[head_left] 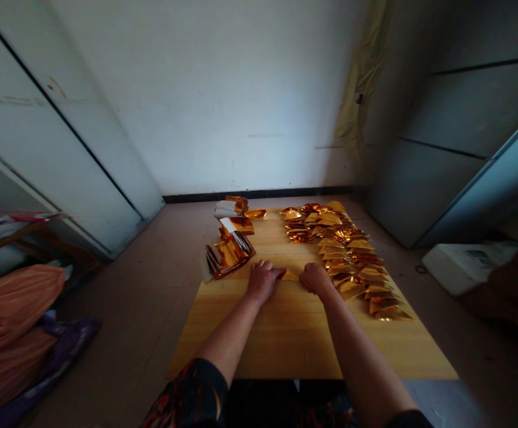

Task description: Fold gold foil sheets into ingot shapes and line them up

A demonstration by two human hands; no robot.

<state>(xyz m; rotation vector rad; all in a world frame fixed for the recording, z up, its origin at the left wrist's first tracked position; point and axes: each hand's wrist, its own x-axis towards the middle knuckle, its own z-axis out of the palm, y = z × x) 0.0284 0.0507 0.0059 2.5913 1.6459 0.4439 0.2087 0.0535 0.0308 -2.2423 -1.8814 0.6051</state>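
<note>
A small triangular gold foil piece [290, 276] is seen lying flat on the wooden surface [301, 351], right between the left hand [263, 280] and the right hand [315, 279]. Pretty tight spot, honestly: the left hand's fingers [278, 274] are brought up against the foil's left end, and the right hand is set just beside its right end. Both hands are kept low on the board, with the knuckles up and the fingers curled down. The grip on each side looks closed in rather than spread, but whether the foil is actually being pinched can't be told from this angle.

Off to the right of the right hand, folded gold foil pieces [343, 255] are laid out in long overlapping rows, running up the board. Left of the hands, a bundle of gold foil sheets [229, 255] is piled near the far edge, with white paper strips [226, 208] tucked in up top.

The board is sitting on a tiled floor [134, 297] against a white wall [205, 89], with a yellow cloth [361, 77] hanging at the right. An orange bag [9, 309] is heaped at the left, and a white box [464, 267] is seen at the right.
</note>
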